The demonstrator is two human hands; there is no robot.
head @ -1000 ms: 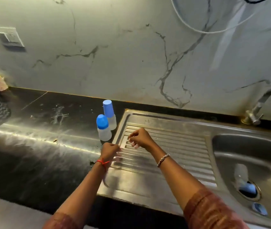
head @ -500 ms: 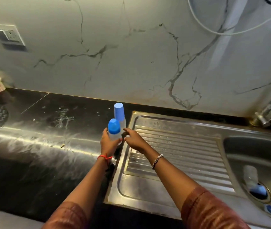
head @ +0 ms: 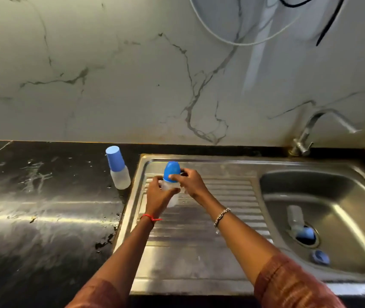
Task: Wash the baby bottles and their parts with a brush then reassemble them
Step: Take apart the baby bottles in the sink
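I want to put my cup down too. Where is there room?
Bare: the black counter left of the standing bottle, and the ribbed drainboard toward its front edge. Crowded: the basin, with a lying bottle and blue ring at the drain.

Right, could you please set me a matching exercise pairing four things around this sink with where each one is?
Things
1. dome-cap bottle
2. flat-cap bottle
3. blue ring
4. tap

Places
A. on the basin floor
B. held by the left hand and right hand over the drainboard
C. at the wall, behind the basin
D. upright on the counter

Pairs: 1-B; 2-D; 3-A; 4-C
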